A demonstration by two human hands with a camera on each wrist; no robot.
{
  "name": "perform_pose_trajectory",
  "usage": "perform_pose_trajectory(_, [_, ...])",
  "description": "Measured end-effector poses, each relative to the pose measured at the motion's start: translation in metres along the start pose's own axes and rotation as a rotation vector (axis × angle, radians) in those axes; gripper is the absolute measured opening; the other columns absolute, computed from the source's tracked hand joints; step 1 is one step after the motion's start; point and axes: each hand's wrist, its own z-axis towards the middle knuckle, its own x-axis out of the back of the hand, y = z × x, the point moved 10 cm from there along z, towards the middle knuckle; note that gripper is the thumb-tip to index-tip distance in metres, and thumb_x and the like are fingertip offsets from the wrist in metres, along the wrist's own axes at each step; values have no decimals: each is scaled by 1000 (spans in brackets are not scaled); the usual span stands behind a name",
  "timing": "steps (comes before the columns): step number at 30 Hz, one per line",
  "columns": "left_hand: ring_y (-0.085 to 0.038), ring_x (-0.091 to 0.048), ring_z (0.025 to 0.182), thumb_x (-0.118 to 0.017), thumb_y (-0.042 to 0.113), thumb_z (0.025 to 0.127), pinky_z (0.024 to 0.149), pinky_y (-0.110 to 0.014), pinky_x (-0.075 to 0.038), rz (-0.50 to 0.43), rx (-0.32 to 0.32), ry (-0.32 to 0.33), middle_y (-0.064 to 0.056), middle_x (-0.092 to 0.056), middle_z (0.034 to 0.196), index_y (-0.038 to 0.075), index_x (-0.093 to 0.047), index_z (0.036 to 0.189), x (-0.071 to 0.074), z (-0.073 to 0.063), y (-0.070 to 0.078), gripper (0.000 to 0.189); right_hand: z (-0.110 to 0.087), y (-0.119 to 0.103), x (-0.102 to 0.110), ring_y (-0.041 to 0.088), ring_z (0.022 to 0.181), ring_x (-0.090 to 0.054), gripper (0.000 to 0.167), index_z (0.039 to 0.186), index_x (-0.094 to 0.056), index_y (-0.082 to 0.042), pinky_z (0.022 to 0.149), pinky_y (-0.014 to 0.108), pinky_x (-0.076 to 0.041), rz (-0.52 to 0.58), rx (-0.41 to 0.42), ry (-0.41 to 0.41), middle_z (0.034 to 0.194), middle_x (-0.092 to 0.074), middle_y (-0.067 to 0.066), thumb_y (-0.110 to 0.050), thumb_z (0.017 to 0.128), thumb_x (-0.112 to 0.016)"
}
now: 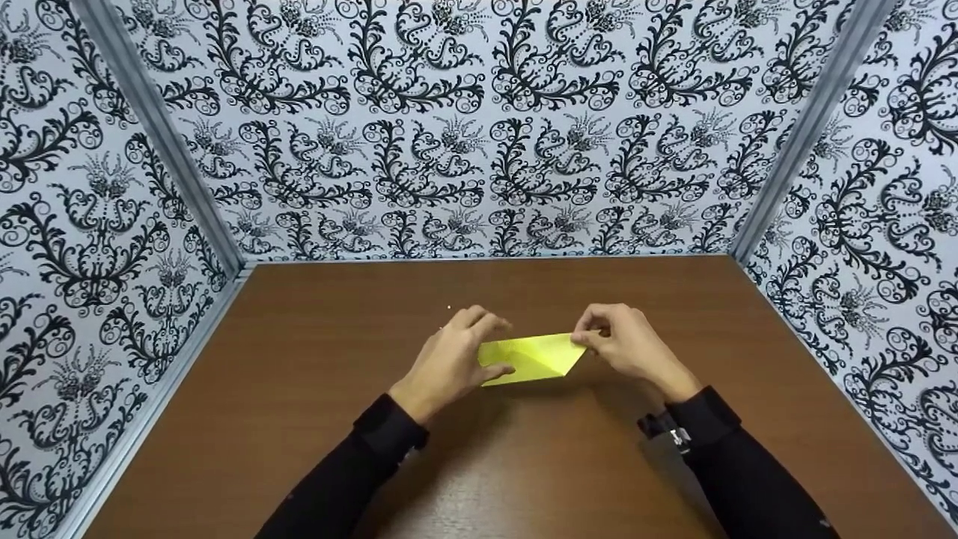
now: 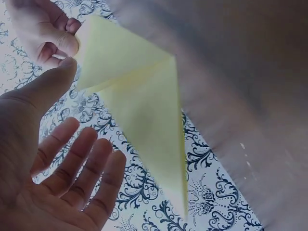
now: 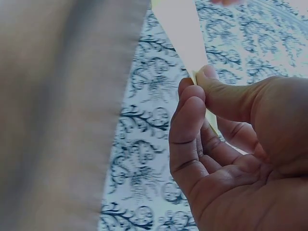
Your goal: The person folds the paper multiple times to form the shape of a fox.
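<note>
Step in hand is judged to be paper folding, partly done. At left, the left hand (image 1: 451, 358) grips nothing: fingers relaxed, thumb spread apart, beside the yellow paper (image 1: 530, 358); contact cannot be confirmed. The paper, folded along a diagonal, sits between the hands, apparently raised off the surface (image 1: 299, 337). At right, the right hand (image 1: 632, 346) pinches its right end, forearm angled inward. The next move likely calls for steadying the free end.

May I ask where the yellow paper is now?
In the head view, the yellow paper is just right of centre over the brown table, its right end pinched by the right hand, its left end near the left hand.
</note>
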Motion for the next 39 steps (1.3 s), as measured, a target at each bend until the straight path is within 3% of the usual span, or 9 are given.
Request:
perform_pose_trajectory(6, [-26,-76,120,-100,43,95,100,-43,-70,-31,31,-13,-6,-81,131,14,-79,140,2,7,1,58,-2,-25,12,21,78,-78,5,102,-84,-16,70,23,-60,-7,69,65,96,-87,5,-16,105,-88])
perform_pose_trajectory(12, [-21,-81,101,-97,35,98,88,-35,-70,-71,16,-3,-4,-87,113,13,-85,125,6,14,5,38,-5,-46,17,19,77,-75,6,101,-85,-15,68,21,-57,-37,146,123,95,-87,3,-17,102,-90])
perform_pose_trajectory(18, [-18,-78,85,-96,28,98,74,-29,-64,-102,12,30,1,-84,93,16,-89,105,10,16,5,15,-9,-57,20,18,79,-77,7,100,-85,-14,70,19,-57,-53,184,167,95,-86,2,-17,101,-91])
perform_pose_trajectory(24, [-18,-77,82,-94,27,99,71,-26,-63,-142,27,52,1,-84,92,15,-89,100,17,17,4,13,-15,-71,28,17,81,-78,7,101,-85,-12,75,18,-60,-55,222,219,97,-86,3,-17,101,-91])
perform_pose_trajectory(32, [-15,-71,77,-92,26,101,69,-23,-57,-217,26,151,-1,-82,91,15,-88,100,32,16,-1,12,-20,-76,42,16,85,-78,22,121,-83,-9,78,18,-63,-25,170,296,105,-87,6,-21,104,-89])
perform_pose_trajectory(39, [-7,-62,70,-92,25,101,64,-19,-52,-286,42,232,0,-82,88,14,-88,100,40,13,-7,12,-19,-66,33,20,94,-80,32,132,-80,-7,81,21,-65,61,82,231,115,-87,8,-21,105,-88])
